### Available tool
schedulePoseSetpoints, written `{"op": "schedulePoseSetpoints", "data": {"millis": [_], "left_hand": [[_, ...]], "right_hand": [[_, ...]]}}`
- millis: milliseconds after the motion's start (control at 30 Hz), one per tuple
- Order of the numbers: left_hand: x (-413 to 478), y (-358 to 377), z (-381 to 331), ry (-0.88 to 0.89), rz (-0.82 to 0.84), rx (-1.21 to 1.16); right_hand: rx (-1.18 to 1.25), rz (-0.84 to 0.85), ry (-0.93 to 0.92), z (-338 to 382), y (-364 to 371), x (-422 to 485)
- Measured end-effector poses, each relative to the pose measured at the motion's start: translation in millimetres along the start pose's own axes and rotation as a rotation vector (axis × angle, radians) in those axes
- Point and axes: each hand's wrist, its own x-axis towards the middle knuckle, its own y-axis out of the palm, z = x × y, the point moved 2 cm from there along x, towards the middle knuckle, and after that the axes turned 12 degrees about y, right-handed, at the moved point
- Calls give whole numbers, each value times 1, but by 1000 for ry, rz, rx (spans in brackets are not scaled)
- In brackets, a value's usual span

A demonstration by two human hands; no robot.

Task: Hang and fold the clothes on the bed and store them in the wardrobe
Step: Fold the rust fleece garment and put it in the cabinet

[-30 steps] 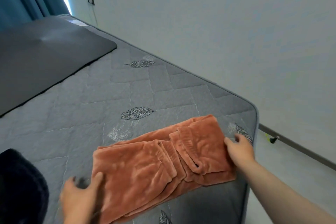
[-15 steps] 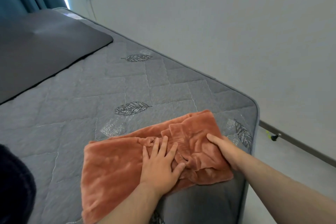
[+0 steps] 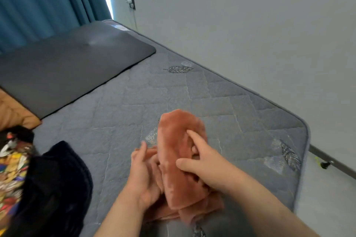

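The rust-orange plush garment (image 3: 174, 136) is bunched into a long, narrow folded bundle over the bed (image 3: 134, 106), close to the bed's near right corner. Its far end is lifted and blurred, while its lower layers lie on the bed's quilted grey cover. The right hand (image 3: 204, 163) lies on the bundle from the right: its grip pinches the cloth, thumb across the top, forefinger stretched along the fold and the other fingers curled into the layers. The left hand (image 3: 142, 175) cups the bundle's left side with its fingers lying along the cloth. Its thumb is hidden in the folds, so I cannot tell whether that grip is pinching or merely pressing.

On the bed's near left part lies a dark navy garment (image 3: 57, 179), with a bright patterned cloth (image 3: 11, 169) touching it at the edge of view and an orange quilted piece (image 3: 13, 113) just beyond. A dark grey mat (image 3: 67, 63) covers the bed's far end. Behind the bed's far end hangs a teal curtain (image 3: 38, 0), and a wall socket (image 3: 131, 3) sits on the pale wall beside the bed's far right corner
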Motion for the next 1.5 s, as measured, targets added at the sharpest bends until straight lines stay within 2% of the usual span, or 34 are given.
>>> {"op": "schedulePoseSetpoints", "data": {"millis": [100, 167, 200, 233, 267, 300, 333, 367, 400, 433, 467, 500, 533, 600, 633, 700, 833, 1033, 1200, 1500], "left_hand": [[-21, -38, -28, -51, -21, -27], [-28, -60, -36, -23, -73, 159], [-28, -71, -38, 26, -143, 302], [-29, -79, -39, 75, -219, 445], [-30, -84, -39, 114, -269, 581], [-31, -86, -38, 155, -300, 711], [-31, -88, -37, 208, -349, 873], [-29, -90, -36, 304, -428, 1084], [-29, -89, -38, 484, -487, 1303], [-29, -82, -39, 708, -453, 1471], [-29, -72, -37, 871, -322, 1593], [-26, -63, -32, 899, -159, 1710], [-22, -59, -27, 853, -56, 1840], [-13, -66, -17, 704, 10, 2064], [-10, -72, -14, 691, 14, 2117], [-7, -80, -11, 700, 58, 2117], [9, -97, 0, 721, 125, 2037], [30, -123, 11, 655, -13, 1860], [45, -128, 20, 653, -38, 1855], [59, -144, 28, 932, -61, 1849]], "right_hand": [[91, 188, 34, 6, 67, 15], [332, 305, 152, 9, 91, 23], [414, 281, 198, 11, 95, 26], [420, 159, 203, 8, 92, 28], [336, -61, 143, 6, 83, 30], [102, -322, 6, 1, 73, 32], [-219, -490, -132, -5, 68, 33], [-476, -520, -211, -10, 70, 32], [-628, -447, -238, -17, 75, 34], [-679, -351, -242, -24, 81, 38], [-660, -298, -258, -28, 85, 41], [-606, -300, -285, -33, 87, 43], [-549, -338, -307, -37, 86, 46], [-585, -414, -286, -46, 84, 51], [-654, -418, -254, -52, 84, 53], [-735, -405, -215, -66, 85, 61], [-714, -431, -171, -83, 84, 78], [-593, -428, -186, -90, 95, 96], [-547, -495, -244, -100, 98, 112], [-522, -574, -352, -121, 106, 133]]}}
